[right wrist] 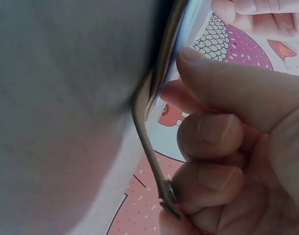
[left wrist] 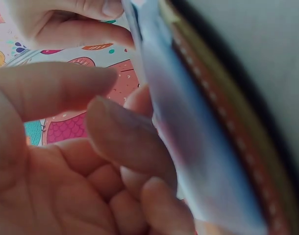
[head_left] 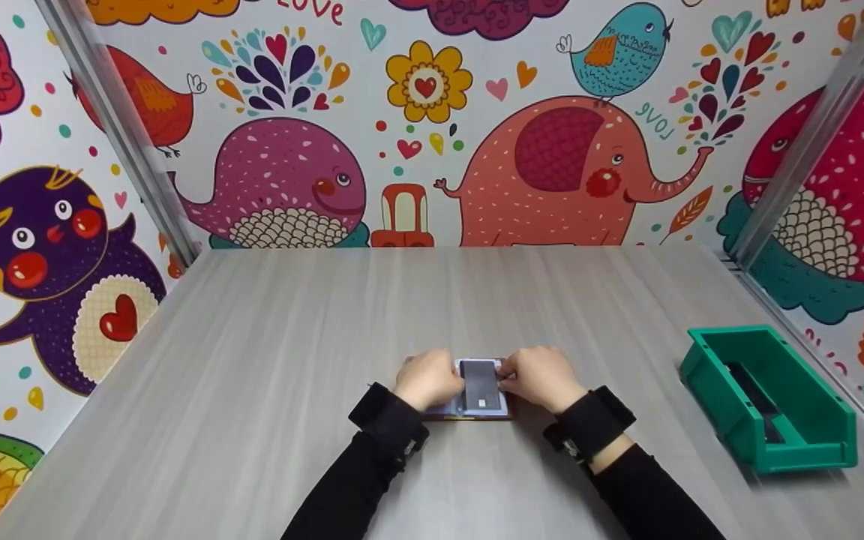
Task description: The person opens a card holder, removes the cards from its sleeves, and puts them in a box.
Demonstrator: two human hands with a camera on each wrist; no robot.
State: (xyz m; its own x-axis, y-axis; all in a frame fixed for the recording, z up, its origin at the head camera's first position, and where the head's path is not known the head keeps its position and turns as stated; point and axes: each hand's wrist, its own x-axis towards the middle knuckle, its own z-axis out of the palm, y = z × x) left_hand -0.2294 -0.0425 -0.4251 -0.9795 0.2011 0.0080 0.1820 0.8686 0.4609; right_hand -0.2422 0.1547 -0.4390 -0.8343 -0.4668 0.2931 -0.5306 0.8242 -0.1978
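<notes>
An opened card holder (head_left: 447,411) lies on the table in the head view, with a dark grey card (head_left: 482,386) on its right-hand side. My left hand (head_left: 428,379) is at the card's left edge, fingers curled against a clear sleeve (left wrist: 188,142) in the left wrist view. On the other side, my right hand (head_left: 544,375) pinches the sleeve's right edge between thumb and finger. A tan strap (right wrist: 148,147) with a metal snap (right wrist: 169,190) hangs from the cover beside the right hand's curled fingers. Brown stitched trim (left wrist: 233,122) borders the cover.
A green bin (head_left: 807,456) stands at the table's right side with dark flat items (head_left: 753,394) inside. Cartoon-printed walls (head_left: 417,150) enclose the table (head_left: 289,322) at the back and sides. Metal posts (head_left: 121,135) stand at the corners.
</notes>
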